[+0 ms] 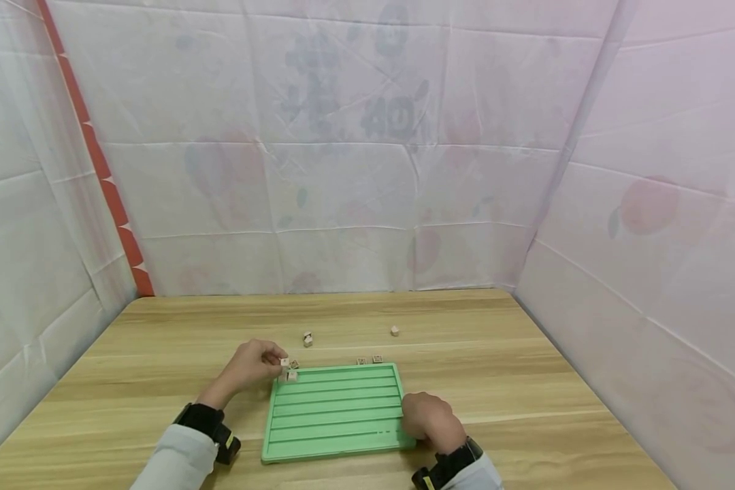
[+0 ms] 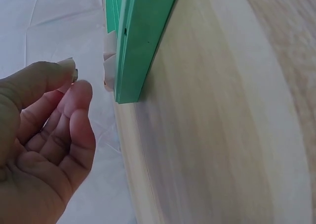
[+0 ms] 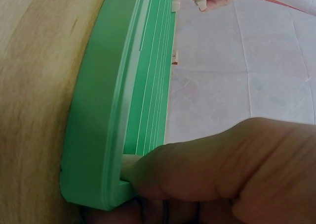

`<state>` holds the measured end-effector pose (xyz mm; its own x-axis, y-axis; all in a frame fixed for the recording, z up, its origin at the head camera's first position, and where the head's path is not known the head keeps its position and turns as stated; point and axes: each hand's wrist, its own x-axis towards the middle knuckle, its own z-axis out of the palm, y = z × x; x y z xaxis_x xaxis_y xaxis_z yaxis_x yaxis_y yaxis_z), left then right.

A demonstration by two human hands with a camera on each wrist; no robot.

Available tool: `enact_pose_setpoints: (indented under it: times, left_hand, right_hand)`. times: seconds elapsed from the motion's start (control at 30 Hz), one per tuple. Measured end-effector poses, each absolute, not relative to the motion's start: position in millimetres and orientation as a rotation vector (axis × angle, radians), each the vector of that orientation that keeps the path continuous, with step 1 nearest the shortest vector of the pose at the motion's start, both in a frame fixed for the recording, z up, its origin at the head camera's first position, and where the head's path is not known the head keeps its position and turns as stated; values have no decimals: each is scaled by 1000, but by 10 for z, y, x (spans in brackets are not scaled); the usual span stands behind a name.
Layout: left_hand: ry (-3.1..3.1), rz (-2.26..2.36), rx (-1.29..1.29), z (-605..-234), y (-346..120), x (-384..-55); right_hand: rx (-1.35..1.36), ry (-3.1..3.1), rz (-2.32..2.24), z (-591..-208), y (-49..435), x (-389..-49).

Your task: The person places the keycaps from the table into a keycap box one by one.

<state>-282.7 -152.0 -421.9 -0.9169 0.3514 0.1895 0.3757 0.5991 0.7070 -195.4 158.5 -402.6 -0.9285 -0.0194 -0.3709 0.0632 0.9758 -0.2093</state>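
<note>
A shallow green tray [image 1: 337, 412] with raised parallel ridges lies on the wooden table. At its far left corner my left hand [image 1: 251, 364] pinches a small pale block [image 1: 284, 363] between thumb and fingertips, held just above the rim; the right wrist view also shows this pinched block [image 3: 201, 4]. Another pale block [image 1: 292, 376] is at that corner of the tray, and a marked block [image 1: 294, 364] lies just behind it. My right hand [image 1: 431, 418] grips the tray's right side, thumb over the rim, other fingers under the edge and mostly hidden.
Beyond the tray's far edge lie two marked blocks [image 1: 369, 359]. Farther back are a pair of small blocks [image 1: 308, 339] close together and a single block [image 1: 395, 331]. White sheeting [image 1: 343, 204] walls the table at the back and both sides.
</note>
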Motion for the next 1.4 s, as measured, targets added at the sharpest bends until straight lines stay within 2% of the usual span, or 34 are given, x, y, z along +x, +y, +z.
enact_pose_setpoints:
  times: [0.23,0.53,0.87,1.4]
  left_hand:
    - [-2814,-1175,-649,-4197,-1457,-2826]
    - [-2826,-1252,-793,-4235,-1378,-2874]
    - [-2885,-1364,-766,-4245,-1289,-2909]
    - [-2877,-1260,-780,-4279,-1264,-2894]
  right_hand:
    - [42,2736,-313,-4028,1585,-1955]
    - [49,2737,-312,-4038,1583,-1960]
    - [44,2743,-285,-4024,1570,-1950]
    - [23,2738,-245,-4006,1571,-1940]
